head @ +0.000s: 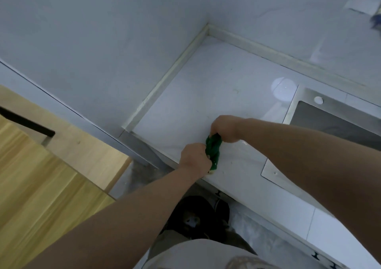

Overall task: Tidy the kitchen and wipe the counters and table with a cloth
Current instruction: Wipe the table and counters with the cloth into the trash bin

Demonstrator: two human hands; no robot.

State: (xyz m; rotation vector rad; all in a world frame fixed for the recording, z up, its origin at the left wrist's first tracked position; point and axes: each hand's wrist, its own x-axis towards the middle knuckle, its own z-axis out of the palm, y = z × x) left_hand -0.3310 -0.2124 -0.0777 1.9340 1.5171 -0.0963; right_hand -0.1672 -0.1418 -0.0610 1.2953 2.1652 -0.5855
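Note:
A dark green cloth (213,150) is bunched up just above the white marble counter (202,95), near its front edge. My left hand (194,158) grips the cloth's lower end, and my right hand (225,128) grips its upper end. Both fists are closed tight around it, so most of the cloth is hidden inside them. A small yellowish bit shows at the cloth's bottom tip.
A steel sink (329,122) with a white round plug sits in the counter to the right. White tiled walls meet in the corner behind. A wooden table (51,175) stands to the left, below counter height. My feet show on the floor below.

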